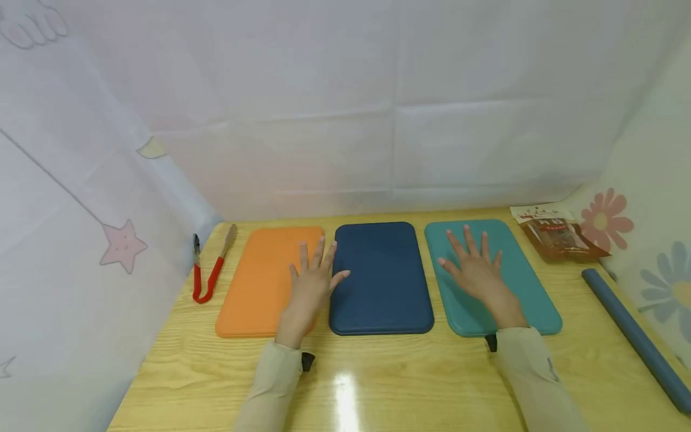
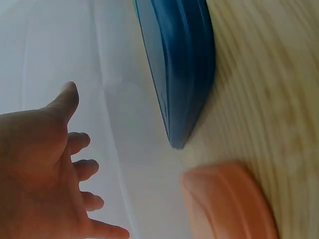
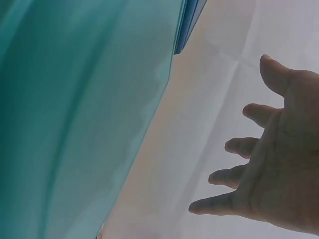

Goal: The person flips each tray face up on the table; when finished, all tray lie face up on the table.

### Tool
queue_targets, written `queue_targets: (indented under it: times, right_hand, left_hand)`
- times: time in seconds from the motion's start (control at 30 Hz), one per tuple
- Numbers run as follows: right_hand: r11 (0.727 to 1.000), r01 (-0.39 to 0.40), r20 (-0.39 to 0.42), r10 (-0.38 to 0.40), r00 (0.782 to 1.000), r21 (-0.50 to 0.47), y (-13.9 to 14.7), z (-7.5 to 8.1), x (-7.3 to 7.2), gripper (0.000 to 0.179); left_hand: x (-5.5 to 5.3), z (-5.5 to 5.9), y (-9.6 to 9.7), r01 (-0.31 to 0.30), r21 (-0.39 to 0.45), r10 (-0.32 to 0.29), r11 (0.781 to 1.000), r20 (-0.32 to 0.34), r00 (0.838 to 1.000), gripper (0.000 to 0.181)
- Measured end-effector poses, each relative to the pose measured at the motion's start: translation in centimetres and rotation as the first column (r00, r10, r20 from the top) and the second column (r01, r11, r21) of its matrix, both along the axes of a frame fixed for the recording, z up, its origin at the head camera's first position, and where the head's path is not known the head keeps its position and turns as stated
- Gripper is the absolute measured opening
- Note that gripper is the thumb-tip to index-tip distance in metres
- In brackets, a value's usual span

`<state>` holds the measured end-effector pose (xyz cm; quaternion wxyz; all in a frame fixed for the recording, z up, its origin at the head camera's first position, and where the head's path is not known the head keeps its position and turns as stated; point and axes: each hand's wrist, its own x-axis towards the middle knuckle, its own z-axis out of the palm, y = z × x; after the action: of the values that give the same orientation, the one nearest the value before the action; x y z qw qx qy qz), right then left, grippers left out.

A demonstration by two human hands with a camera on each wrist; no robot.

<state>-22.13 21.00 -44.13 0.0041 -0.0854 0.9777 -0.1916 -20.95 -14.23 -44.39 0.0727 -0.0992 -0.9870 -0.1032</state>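
Note:
Three rectangular boards with rounded corners lie side by side: an orange board (image 1: 254, 288), a dark blue board (image 1: 380, 279) and a teal board (image 1: 518, 288). My left hand (image 1: 309, 291) hovers with spread fingers over the gap between the orange and blue boards, holding nothing. Above the teal board my right hand (image 1: 482, 276) is spread the same way, palm down, with nothing in it. Both wrist views show a gap between palm and boards. In the left wrist view the blue board (image 2: 187, 64) and orange board (image 2: 224, 199) show their near edges; the teal board (image 3: 99, 109) fills much of the right wrist view.
Red-handled tongs (image 1: 207, 279) lie left of the orange board. At the back right is a brown and white food packet (image 1: 556, 234). A dark grey-blue rod or roll (image 1: 637, 339) runs along the table's (image 1: 405, 384) right side. Pale cloth (image 1: 345, 108) hangs around the table.

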Motion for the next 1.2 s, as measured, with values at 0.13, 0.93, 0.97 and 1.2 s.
queue_targets:
  times: [0.13,0.93,0.97,1.2]
  right_hand:
    - [0.999,0.004,-0.006,-0.004,1.0,0.041,0.8,0.0,-0.3,0.074]
    - [0.999,0.027,0.195,-0.018,0.981,-0.045,11.8,-1.2,-0.7,0.081]
    - [0.998,0.019,0.191,-0.008,0.982,-0.057,12.0,-1.6,-0.8,0.081]
    - [0.995,-0.033,0.18,0.049,0.982,-0.094,12.2,-3.4,-1.0,0.077]
  left_hand:
    - [-0.5,0.3,1.6,0.025,0.032,-0.026,0.999,0.024,0.999,0.078]
    - [-1.8,-0.5,16.8,0.208,0.256,-0.258,0.944,0.181,0.949,0.07]
    - [-1.9,-0.7,17.3,0.23,0.271,-0.286,0.935,0.188,0.94,0.069]
    - [-1.7,-2.3,19.6,0.267,0.339,-0.356,0.902,0.236,0.904,0.068]
